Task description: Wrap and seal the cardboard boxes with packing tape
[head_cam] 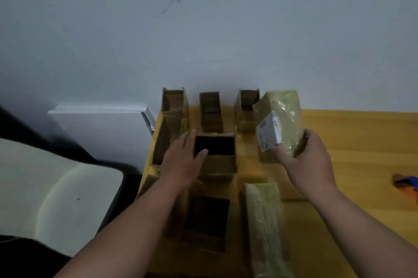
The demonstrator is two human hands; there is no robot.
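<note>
Now: right hand [309,160] fingers grasp the wrapped box [280,119]; left hand [183,158], fingers released, should steady the open box [214,153] left of it.

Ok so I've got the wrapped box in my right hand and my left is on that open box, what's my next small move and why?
Probably set the wrapped box down beside the other wrapped box, clear of the open ones. Your right hand grips it tilted above the table, and it already looks covered in tape with a label on it. Your left hand already rests open on the open box, likely next to seal.
</note>
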